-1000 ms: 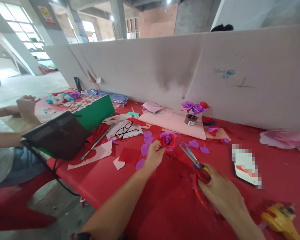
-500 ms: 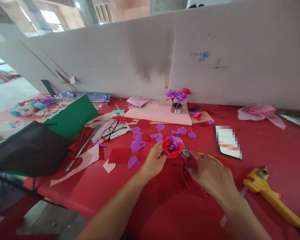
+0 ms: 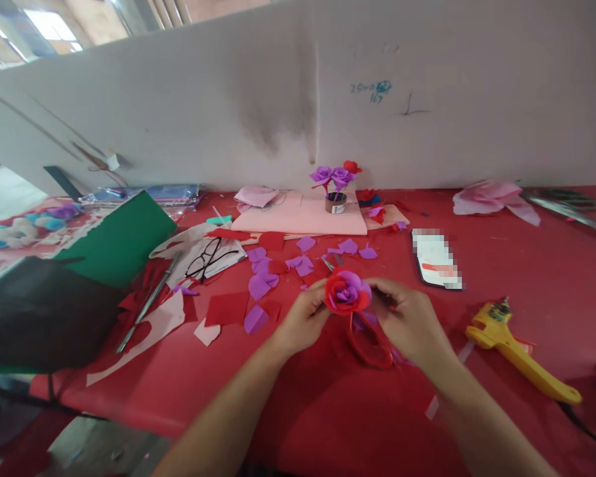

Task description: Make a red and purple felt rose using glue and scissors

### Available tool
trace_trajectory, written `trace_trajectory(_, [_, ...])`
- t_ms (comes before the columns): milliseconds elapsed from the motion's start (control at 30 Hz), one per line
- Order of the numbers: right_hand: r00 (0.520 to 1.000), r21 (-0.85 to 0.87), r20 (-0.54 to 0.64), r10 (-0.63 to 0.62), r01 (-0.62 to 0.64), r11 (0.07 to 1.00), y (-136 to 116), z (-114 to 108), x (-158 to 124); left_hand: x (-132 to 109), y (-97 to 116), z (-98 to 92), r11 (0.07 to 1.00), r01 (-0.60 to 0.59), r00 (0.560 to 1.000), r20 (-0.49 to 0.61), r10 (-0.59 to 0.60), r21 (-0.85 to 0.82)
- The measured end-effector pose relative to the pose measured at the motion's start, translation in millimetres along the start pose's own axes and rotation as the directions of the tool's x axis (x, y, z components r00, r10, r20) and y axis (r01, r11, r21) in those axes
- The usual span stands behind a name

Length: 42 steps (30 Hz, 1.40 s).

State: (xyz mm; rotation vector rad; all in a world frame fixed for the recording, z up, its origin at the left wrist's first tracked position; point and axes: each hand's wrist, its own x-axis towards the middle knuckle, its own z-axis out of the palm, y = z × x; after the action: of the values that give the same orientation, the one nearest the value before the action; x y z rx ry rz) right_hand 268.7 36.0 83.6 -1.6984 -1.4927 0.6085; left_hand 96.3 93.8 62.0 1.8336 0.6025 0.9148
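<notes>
The left hand (image 3: 302, 318) is gripping a red-and-purple flower (image 3: 347, 293); opposite its fingers, the right hand (image 3: 411, 318) is showing bent ones, grip unclear.

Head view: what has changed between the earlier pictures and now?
The right hand let go of the red-handled metal scissors, now lying on the red-covered table, and moved left to the edge of the layered red-and-purple flower. Unchanged: the left hand holds that flower; the yellow plastic glue gun lies at the right.
</notes>
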Motion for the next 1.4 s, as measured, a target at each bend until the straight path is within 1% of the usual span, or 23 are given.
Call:
trace_trajectory(67, [0.998,0.309,0.058,0.029,-0.046,0.950,-1,0,1,-1,3,1.0,1.000,-0.009,0.998,0.063,0.011,-0.025])
trace_trajectory(100, [0.996,0.421,0.084,0.036,-0.069,0.904,-2,0,1,-2,4,1.3,0.999,-0.014,0.996,0.087,0.017,-0.038])
trace_trajectory(167, [0.990,0.565,0.140,0.035,-0.108,0.818,-6,0,1,-3,4,1.8,0.998,-0.019,0.994,0.106,0.025,-0.056])
trace_trajectory(233, [0.984,0.628,0.175,0.030,-0.135,0.766,-9,-1,1,-4,4,2.2,0.998,-0.002,0.997,0.080,0.007,-0.064])
trace_trajectory(333, [0.977,0.647,0.211,0.025,-0.158,0.746,-13,0,0,-3,3,3.8,0.993,0.049,0.999,0.004,-0.049,-0.107])
trace_trajectory(533, [0.982,0.660,0.189,0.014,-0.138,0.739,-11,7,-1,-1,2,10.1,0.931,0.128,0.978,-0.112,-0.176,-0.342])
trace_trajectory(600, [0.989,0.612,0.136,0.052,-0.125,0.781,-7,6,0,-1,1,11.3,0.909,0.141,0.967,-0.144,-0.212,-0.392])
trace_trajectory(667, [0.995,0.466,0.010,0.103,-0.096,0.879,-2,1,1,-1,-2,11.5,0.890,0.135,0.952,-0.192,-0.238,-0.435])
trace_trajectory(733, [0.985,0.205,-0.128,0.112,-0.084,0.975,2,-5,2,-1,-6,10.7,0.867,0.121,0.936,-0.237,-0.262,-0.484])
trace_trajectory(767, [0.981,0.034,-0.169,0.092,-0.087,0.996,4,-8,2,0,-8,9.9,0.854,0.117,0.928,-0.250,-0.275,-0.507])
trace_trajectory(800, [0.980,-0.149,-0.189,0.057,-0.086,0.985,5,-11,2,0,-9,8.8,0.842,0.116,0.922,-0.259,-0.289,-0.528])
trace_trajectory(867, [0.987,-0.474,-0.158,-0.030,-0.049,0.879,5,-15,2,1,-12,6.1,0.813,0.124,0.908,-0.265,-0.324,-0.569])
trace_trajectory(900, [0.990,-0.577,-0.129,-0.058,-0.027,0.816,5,-16,2,2,-12,4.7,0.791,0.125,0.901,-0.266,-0.344,-0.598])
trace_trajectory(933, [0.991,-0.635,-0.114,-0.077,-0.013,0.773,5,-16,2,3,-12,3.3,0.767,0.119,0.892,-0.271,-0.362,-0.631])
trace_trajectory(967, [0.989,-0.656,-0.113,-0.092,-0.005,0.755,5,-16,2,4,-12,2.1,0.741,0.110,0.883,-0.277,-0.379,-0.662])
trace_trajectory(1033, [0.981,-0.646,-0.157,-0.115,-0.014,0.763,5,-14,3,6,-11,0.2,0.698,0.090,0.868,-0.287,-0.405,-0.711])
trace_trajectory(1067, [0.975,-0.625,-0.185,-0.124,-0.020,0.780,6,-13,4,7,-11,-0.4,0.682,0.084,0.864,-0.288,-0.413,-0.727])
trace_trajectory(1133, [0.976,-0.535,-0.189,-0.106,-0.012,0.845,8,-12,6,7,-11,-1.2,0.656,0.089,0.865,-0.269,-0.424,-0.750])
trace_trajectory(1200, [0.988,-0.391,-0.154,-0.029,-0.034,0.920,13,-11,8,7,-11,-1.8,0.631,0.099,0.869,-0.242,-0.431,-0.770])
trace_trajectory(1267, [0.993,-0.318,-0.115,-0.026,-0.012,0.948,19,-10,11,6,-10,-2.8,0.606,0.108,0.875,-0.213,-0.434,-0.788])
trace_trajectory(1333, [0.995,-0.349,-0.083,-0.058,0.026,0.937,24,-8,13,5,-9,-4.1,0.581,0.117,0.887,-0.179,-0.427,-0.805])
trace_trajectory(1367, [0.998,-0.367,-0.043,-0.045,0.026,0.930,26,-7,13,4,-8,-4.9,0.571,0.123,0.895,-0.158,-0.417,-0.812])
trace_trajectory(1400, [1.000,-0.373,0.001,-0.003,0.003,0.928,26,-6,13,3,-6,-5.8,0.565,0.128,0.906,-0.136,-0.401,-0.815])
